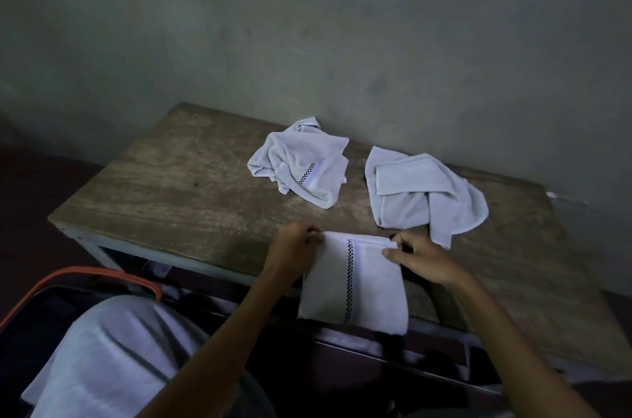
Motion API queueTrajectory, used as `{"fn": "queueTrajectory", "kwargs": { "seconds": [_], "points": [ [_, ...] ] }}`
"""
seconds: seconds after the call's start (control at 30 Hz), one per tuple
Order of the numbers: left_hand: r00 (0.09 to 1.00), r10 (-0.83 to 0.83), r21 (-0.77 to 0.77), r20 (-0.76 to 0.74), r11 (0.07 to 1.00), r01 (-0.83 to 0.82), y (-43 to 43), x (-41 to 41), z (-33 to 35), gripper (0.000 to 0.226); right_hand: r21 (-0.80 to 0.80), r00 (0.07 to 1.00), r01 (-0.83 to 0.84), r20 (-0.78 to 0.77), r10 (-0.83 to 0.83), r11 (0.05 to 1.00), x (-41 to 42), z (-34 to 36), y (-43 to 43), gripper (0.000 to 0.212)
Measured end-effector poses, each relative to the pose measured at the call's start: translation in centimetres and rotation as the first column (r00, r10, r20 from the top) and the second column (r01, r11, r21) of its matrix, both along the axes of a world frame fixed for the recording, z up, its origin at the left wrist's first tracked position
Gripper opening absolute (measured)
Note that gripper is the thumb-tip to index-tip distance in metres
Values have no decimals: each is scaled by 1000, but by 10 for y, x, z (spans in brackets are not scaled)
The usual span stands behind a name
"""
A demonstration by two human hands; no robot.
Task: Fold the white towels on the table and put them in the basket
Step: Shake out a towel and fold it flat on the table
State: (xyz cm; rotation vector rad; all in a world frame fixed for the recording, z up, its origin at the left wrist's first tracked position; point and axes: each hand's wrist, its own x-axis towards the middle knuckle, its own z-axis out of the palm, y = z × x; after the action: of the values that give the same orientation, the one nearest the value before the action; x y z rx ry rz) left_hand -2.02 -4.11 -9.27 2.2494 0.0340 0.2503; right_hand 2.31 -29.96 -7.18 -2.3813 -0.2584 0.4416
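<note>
The towels (pixel 354 284) are soft white cloth, the table (pixel 178 185) is rough, worn wood, and the wall (pixel 307 24) looks dull.

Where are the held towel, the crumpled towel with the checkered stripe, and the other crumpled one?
Held towel (pixel 376 291): head view, flat panel right of its stripe.
Striped crumpled towel (pixel 290 161): head view, middle folds left of the stripe.
Other crumpled towel (pixel 403 178): head view, its flat folded-over flap.

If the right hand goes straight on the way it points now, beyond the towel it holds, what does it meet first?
Probably the crumpled towel with the checked band: the right hand points away and leftward, toward it. Depth is unclear from one view.
</note>
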Motion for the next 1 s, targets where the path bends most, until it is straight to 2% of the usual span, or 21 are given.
{"fn": "queueTrajectory", "kwargs": {
  "seconds": [0.13,0.3,0.53,0.7,0.83,1.0],
  "points": [
    [997,20,-17,80,1000,-19,-3,1,-1,2,36,998,10,63,-12,999,-4,-1,1,34],
    [996,90,-37,5,995,-89,-5,3,1,4,75,991,60,111,-68,995,-4,-9,5,36],
    [991,121,-7,-48,993,-122,-7,11,6,10,41,961,206,178,-210,978,-4,-16,19,39],
    [984,150,66,-95,987,-144,-10,0,4,26,-48,907,308,318,-278,950,-14,-21,26,42],
    [978,171,-10,-115,985,-174,-11,4,5,17,-40,903,309,325,-280,950,-15,-22,29,43],
    [975,195,-41,-104,979,-200,-11,25,7,16,-172,893,336,369,-256,926,-6,-12,37,35]
  ]
}}
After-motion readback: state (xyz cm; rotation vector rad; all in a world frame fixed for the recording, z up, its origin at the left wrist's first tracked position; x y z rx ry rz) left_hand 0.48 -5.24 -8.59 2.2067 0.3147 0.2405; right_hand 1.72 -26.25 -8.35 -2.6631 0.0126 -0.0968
